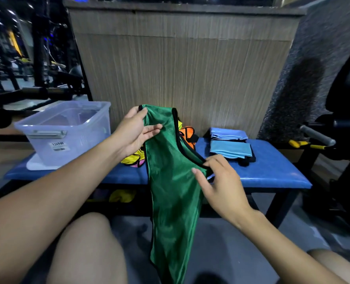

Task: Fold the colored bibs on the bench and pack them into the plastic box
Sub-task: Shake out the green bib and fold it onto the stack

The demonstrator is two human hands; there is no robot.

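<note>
Both hands (136,130) pinch green bib (170,181), hanging.

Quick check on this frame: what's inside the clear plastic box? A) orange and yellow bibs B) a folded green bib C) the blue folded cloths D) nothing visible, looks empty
D: through the clear walls of the plastic box no cloth shows; the green bib hangs between the left hand and the right hand, and the blue folded cloths lie on the bench.

Bare forearms, no sleeves; bare knees; hands ungloved, ringless.
</note>
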